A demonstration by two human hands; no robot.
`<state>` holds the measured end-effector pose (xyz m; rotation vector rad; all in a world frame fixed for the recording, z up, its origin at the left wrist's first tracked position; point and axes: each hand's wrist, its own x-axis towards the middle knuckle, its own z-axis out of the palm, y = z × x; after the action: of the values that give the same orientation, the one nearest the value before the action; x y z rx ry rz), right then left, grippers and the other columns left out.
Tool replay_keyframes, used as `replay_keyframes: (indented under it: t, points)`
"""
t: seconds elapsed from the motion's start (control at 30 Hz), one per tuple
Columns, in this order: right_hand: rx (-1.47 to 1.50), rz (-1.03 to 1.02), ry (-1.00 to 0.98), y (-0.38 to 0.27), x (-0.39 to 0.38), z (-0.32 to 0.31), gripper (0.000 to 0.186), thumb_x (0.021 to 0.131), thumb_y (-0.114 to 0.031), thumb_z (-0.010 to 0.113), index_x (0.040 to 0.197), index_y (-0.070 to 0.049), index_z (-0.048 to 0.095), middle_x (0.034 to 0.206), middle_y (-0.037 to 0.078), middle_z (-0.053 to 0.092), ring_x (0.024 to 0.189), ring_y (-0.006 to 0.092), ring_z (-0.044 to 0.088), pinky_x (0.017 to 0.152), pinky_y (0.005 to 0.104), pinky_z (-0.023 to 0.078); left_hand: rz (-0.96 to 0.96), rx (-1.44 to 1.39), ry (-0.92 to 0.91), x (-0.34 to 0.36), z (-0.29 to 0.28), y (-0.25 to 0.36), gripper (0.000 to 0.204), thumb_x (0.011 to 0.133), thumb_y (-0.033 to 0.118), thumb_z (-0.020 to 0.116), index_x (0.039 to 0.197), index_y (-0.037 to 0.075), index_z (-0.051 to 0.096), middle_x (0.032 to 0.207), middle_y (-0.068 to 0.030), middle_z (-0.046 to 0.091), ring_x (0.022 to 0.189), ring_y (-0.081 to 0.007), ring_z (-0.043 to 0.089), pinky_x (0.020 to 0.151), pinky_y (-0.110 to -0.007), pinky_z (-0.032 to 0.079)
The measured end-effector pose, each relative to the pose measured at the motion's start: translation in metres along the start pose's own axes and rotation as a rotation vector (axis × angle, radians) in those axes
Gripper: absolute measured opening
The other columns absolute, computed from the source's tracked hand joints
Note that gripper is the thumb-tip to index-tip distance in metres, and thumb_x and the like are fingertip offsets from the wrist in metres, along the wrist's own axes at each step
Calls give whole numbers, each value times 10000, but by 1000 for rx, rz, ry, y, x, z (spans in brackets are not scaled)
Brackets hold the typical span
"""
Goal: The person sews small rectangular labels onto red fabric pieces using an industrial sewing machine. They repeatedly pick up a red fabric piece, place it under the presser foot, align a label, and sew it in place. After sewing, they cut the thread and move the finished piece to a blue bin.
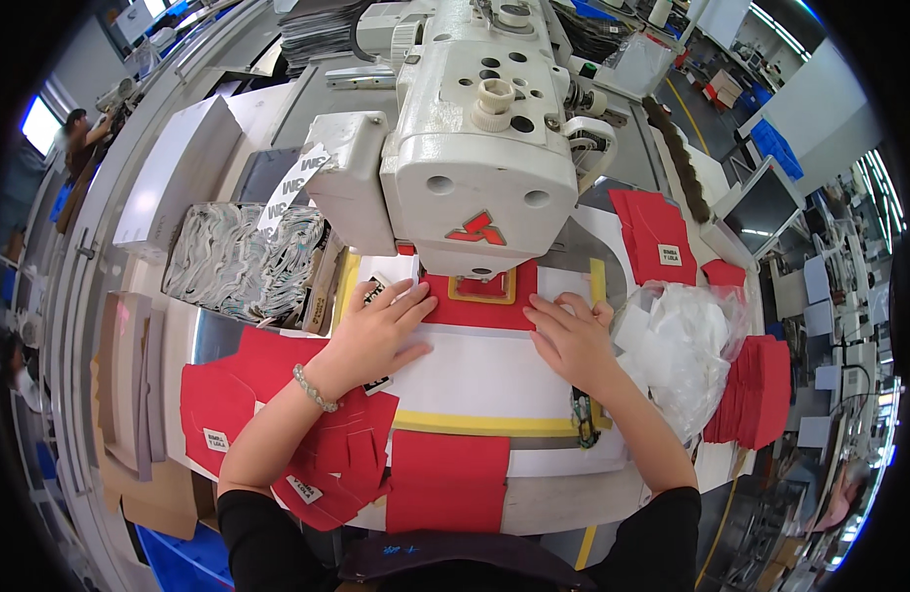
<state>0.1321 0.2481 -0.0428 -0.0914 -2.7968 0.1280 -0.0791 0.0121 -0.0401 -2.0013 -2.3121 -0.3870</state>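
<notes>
A red fabric piece (474,314) lies on a white sheet (474,370) beneath the sewing machine head (484,178). A small yellow rectangular frame (511,287) rests on that fabric under the machine. My left hand (381,335) lies with fingers spread at the piece's left edge, partly over a dark label with pale lettering. At the right edge, the fingertips of my right hand (573,337) touch the same fabric, fingers apart and holding nothing. Loose red pieces (297,424) with white labels lie under and beside my left forearm.
A box of bundled pale strips (248,261) stands at left, near a long white box (179,178). Right of my right hand sits a clear plastic bag (677,360) with white pieces. Red fabric stacks (756,393) lie beyond it. Another red piece (448,481) lies at the near edge.
</notes>
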Motion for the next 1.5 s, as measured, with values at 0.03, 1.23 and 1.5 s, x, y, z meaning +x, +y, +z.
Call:
replay_keyframes:
  t: [0.03, 1.23, 1.5]
  points:
    - [19, 6, -11, -2, -2, -2, 324, 810, -209, 679, 1125, -133, 667, 1252, -25, 634, 1049, 168, 541, 833, 391, 284, 5, -6, -4, -2, -1, 1, 499, 855, 376, 668, 1268, 108, 589, 1355, -57, 560, 1273, -205, 481, 1043, -445, 308]
    - [-32, -60, -43, -9, -11, -11, 326, 782, -198, 702, 1101, -138, 674, 1238, -40, 621, 1043, 139, 551, 812, 395, 293, -148, -408, -219, -27, -61, -13, 204, 722, 22, 697, 913, 61, 637, 918, -67, 642, 861, -254, 610, 793, -380, 460]
    - [22, -99, 40, -31, 2, -12, 282, 769, -196, 717, 1046, -144, 698, 1191, -26, 639, 1026, 146, 557, 800, 411, 291, -228, -593, -276, -30, -36, -26, 268, 742, -5, 682, 998, 31, 612, 802, -81, 614, 720, -233, 606, 665, -345, 488]
